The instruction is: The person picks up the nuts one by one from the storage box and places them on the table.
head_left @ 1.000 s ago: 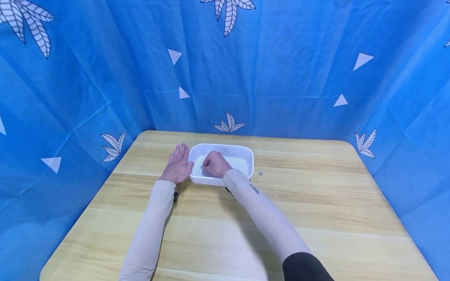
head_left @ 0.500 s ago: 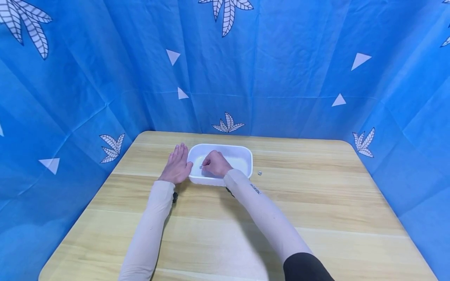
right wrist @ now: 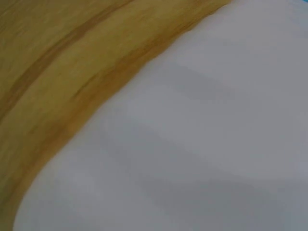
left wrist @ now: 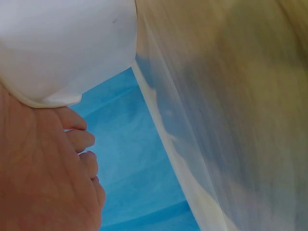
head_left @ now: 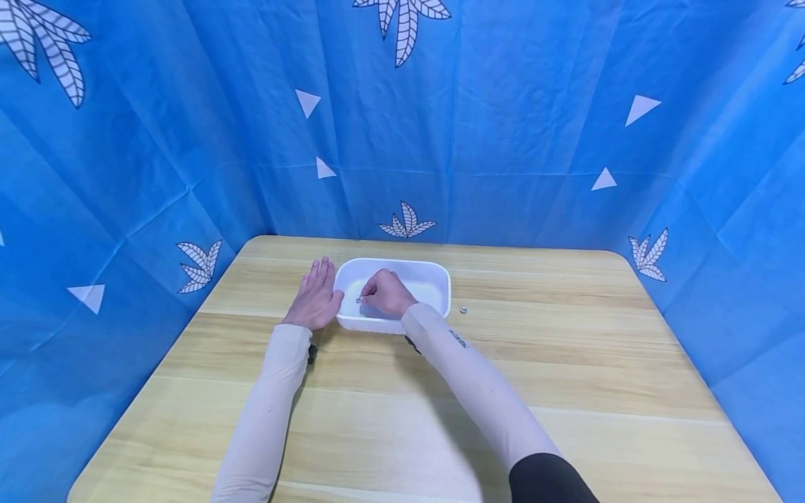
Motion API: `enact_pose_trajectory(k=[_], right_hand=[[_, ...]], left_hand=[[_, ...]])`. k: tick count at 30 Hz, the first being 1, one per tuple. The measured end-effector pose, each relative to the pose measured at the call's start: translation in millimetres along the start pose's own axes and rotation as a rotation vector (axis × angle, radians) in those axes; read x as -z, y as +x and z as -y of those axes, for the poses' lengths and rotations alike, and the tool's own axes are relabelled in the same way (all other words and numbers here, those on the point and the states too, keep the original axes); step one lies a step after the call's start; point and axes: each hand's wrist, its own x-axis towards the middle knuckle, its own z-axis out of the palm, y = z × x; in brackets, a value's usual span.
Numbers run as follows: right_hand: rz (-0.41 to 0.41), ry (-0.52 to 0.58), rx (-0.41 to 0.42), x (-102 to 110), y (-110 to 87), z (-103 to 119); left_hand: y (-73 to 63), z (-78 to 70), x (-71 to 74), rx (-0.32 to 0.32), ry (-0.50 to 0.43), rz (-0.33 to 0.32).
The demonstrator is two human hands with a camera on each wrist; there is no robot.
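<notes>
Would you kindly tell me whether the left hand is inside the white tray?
No, the left hand is beside the white tray, at its left end.

Booth [head_left: 742, 175]: blue curtains [head_left: 516, 126], wooden table [head_left: 566, 363]

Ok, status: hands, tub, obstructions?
Left hand against white tub, left end. Right hand inside, apparently pinching small shiny piece. Second piece on table, tub's right. No obstruction visible.
</notes>
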Motion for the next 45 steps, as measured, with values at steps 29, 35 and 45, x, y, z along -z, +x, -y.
enact_pose_trajectory(k=[29,35,45], right_hand=[[-0.019,0.036,-0.002,11,-8.1,-7],[-0.019,0.061,-0.024,14,-10.4,-9],[-0.025,0.090,-0.043,18,-14.5,-12]], left_hand=[[0.2,0.4,-0.5,0.005,-0.002,0.001],[-0.7,-0.1,0.3,0.008,-0.006,0.006],[0.4,0.4,0.5,0.009,-0.017,0.012]])
